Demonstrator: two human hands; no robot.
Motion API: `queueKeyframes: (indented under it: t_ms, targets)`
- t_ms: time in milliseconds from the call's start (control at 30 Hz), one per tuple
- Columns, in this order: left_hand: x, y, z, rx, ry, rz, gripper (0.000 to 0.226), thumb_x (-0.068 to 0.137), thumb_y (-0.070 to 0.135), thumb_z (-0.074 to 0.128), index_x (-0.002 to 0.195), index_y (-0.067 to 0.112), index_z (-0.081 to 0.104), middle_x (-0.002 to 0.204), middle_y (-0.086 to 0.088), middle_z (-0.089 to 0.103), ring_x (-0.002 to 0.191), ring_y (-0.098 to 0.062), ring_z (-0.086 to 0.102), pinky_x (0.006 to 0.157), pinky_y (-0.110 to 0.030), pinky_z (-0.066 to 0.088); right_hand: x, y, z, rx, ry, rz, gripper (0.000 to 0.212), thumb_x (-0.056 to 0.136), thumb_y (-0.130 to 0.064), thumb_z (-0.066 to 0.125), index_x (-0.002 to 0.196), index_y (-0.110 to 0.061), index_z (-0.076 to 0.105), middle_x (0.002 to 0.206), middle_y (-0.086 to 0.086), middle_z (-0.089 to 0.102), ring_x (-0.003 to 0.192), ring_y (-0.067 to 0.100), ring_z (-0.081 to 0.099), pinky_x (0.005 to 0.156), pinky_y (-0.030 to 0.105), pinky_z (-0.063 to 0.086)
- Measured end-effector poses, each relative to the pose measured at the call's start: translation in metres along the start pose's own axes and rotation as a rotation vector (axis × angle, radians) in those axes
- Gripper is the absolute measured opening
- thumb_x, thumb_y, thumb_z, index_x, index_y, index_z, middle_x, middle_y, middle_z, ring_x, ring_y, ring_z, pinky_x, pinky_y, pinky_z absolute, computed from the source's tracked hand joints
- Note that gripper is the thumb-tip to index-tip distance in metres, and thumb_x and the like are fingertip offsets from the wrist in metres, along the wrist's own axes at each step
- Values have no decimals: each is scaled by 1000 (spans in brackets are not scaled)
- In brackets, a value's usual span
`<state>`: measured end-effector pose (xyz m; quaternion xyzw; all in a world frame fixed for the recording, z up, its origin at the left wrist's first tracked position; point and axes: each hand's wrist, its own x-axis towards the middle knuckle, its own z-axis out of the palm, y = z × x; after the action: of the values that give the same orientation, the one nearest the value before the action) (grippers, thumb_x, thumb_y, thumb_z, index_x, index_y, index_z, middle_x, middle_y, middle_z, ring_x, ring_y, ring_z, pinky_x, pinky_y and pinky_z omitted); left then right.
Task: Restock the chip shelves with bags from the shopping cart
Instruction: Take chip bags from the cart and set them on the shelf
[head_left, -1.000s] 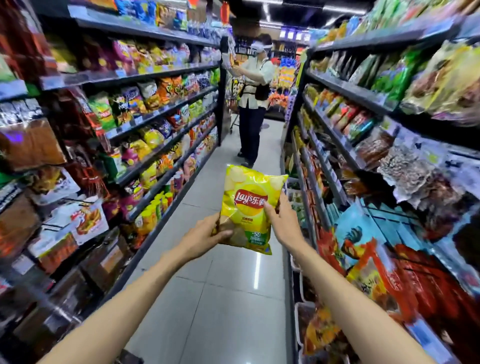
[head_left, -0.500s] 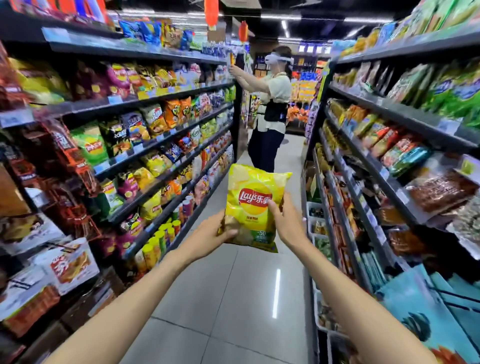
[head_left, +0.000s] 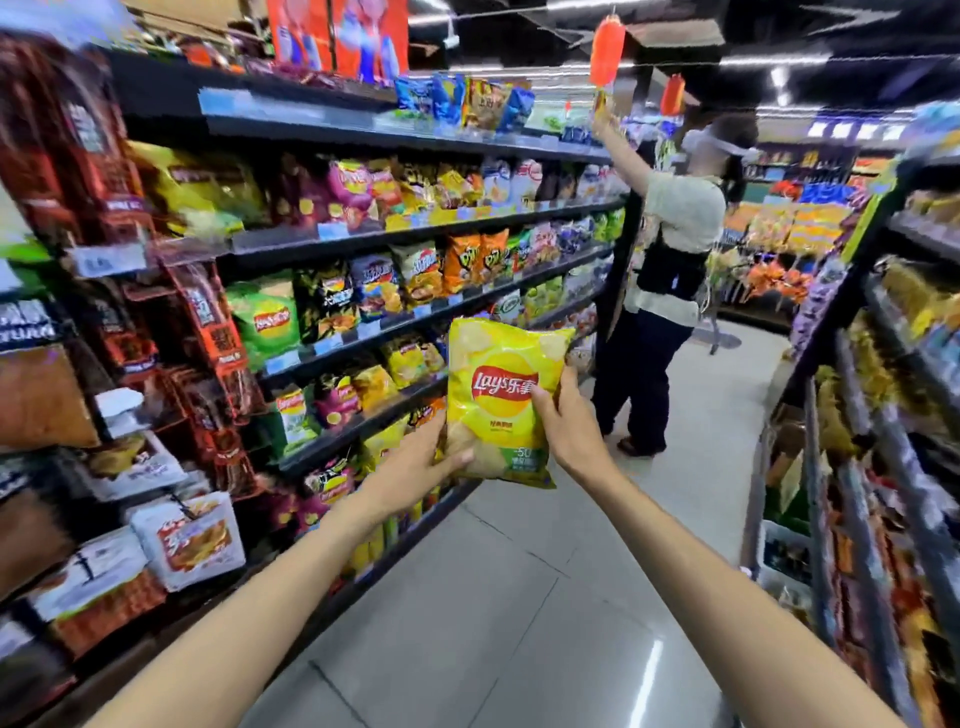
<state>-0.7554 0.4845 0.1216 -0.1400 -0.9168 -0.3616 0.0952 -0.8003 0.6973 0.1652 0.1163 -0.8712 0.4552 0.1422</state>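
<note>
I hold a yellow Lay's chip bag (head_left: 498, 395) upright in front of me with both hands. My left hand (head_left: 415, 467) grips its lower left corner, thumb across the front. My right hand (head_left: 566, 421) grips its right edge. The bag hangs in the aisle just right of the chip shelves (head_left: 405, 322) on the left, level with the lower rows of yellow and green bags. No shopping cart is in view.
Another person (head_left: 670, 291) stands further down the aisle, reaching up to the top left shelf. A second snack rack (head_left: 883, 415) lines the right side. Hanging red packets and boxed snacks (head_left: 187, 540) crowd the near left. Grey tiled floor (head_left: 519, 597) runs between.
My view has swung left and up toward the chip shelves. The bag has stayed in both hands and now sits closer to the left shelves.
</note>
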Motion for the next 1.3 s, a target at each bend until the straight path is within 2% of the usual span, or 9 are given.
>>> queueKeyframes:
  t_ms: [133, 267, 433, 633, 800, 933, 1067, 1233, 1300]
  targets:
    - [20, -42, -24, 52, 81, -95, 80, 87, 73, 45, 153, 39, 14, 143, 4, 51, 127, -18, 51, 99, -38, 45, 57, -5, 48, 14, -115, -73, 45, 102, -41, 44, 137, -14, 38, 131, 7, 60, 119, 33, 57, 94, 46, 46]
    - [53, -80, -55, 102, 149, -191, 85, 89, 69, 48, 155, 30, 12, 141, 8, 50, 123, -15, 52, 97, -40, 47, 114, -18, 94, 87, -199, -131, 57, 102, -43, 44, 145, -8, 32, 129, 3, 58, 119, 23, 55, 96, 38, 44]
    - [108, -135, -90, 109, 241, -222, 92, 84, 80, 41, 155, 29, 13, 128, 4, 60, 112, -15, 58, 93, -37, 50, 207, -28, 150, 115, -250, -227, 73, 94, -64, 38, 147, -16, 27, 120, 3, 64, 109, 26, 61, 91, 51, 51]
    - [181, -168, -147, 111, 416, -227, 76, 91, 59, 49, 153, 24, 20, 114, 7, 62, 98, -14, 60, 80, -34, 48, 312, -79, 197, 166, -240, -408, 59, 103, -41, 44, 151, -12, 26, 133, 4, 57, 121, 23, 55, 99, 46, 48]
    - [226, -205, -188, 157, 562, -239, 56, 95, 51, 50, 144, 30, 31, 84, 18, 58, 68, 1, 54, 60, -25, 40, 376, -105, 244, 278, -205, -521, 58, 101, -34, 51, 150, -18, 26, 150, 3, 42, 135, 19, 44, 110, 45, 41]
    - [246, -221, -220, 139, 675, -279, 50, 97, 49, 50, 142, 28, 39, 106, 5, 68, 87, -13, 64, 77, -28, 49, 416, -124, 272, 374, -261, -585, 58, 100, -21, 54, 150, -19, 24, 147, -8, 39, 130, 2, 39, 109, 21, 32]
    - [263, -227, -255, 222, 791, -316, 50, 98, 45, 51, 138, 17, 51, 119, -6, 69, 106, -21, 64, 77, -27, 42, 453, -143, 297, 482, -325, -599, 53, 100, -19, 55, 146, -16, 29, 127, -1, 54, 104, 2, 57, 82, 2, 40]
    - [292, -250, -297, 271, 938, -449, 36, 100, 38, 50, 123, 12, 61, 111, -11, 68, 108, -27, 62, 79, -30, 41, 506, -168, 334, 559, -492, -664, 49, 100, -22, 55, 143, -16, 34, 117, -10, 57, 99, -14, 56, 98, 29, 50]
    - [301, -258, -313, 292, 983, -478, 35, 100, 39, 50, 122, 15, 63, 110, -10, 68, 109, -28, 62, 82, -32, 44, 525, -178, 348, 548, -577, -696, 51, 100, -27, 56, 145, -18, 32, 116, -19, 56, 104, -7, 58, 102, 37, 49]
